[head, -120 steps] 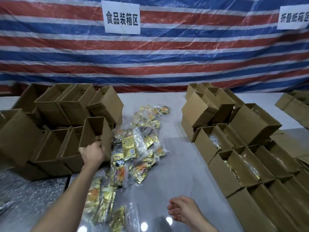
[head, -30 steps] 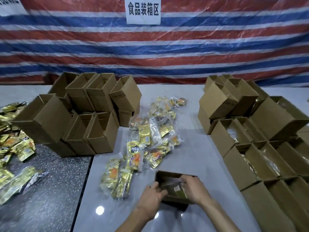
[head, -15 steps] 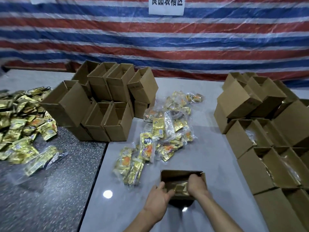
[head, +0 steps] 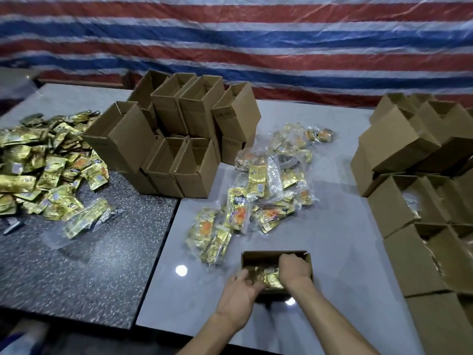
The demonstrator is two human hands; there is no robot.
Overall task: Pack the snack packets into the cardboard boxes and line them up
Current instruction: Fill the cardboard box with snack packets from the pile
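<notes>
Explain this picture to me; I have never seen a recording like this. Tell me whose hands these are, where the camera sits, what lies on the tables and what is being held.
There is no machine here. A person works with bare hands, and the one camera is worn on their head, looking forward and down. The two arms reaching in from the bottom are therefore their own, ending in the left hand and the right hand. Both hands are at an open cardboard box on the grey table, on the gold snack packets inside it. Whether they grip the packets or only press them is unclear. Beyond the box lies a loose pile of packets, and a bigger heap covers the dark speckled table. Open boxes are stacked behind, and more boxes stand at the right.
</notes>
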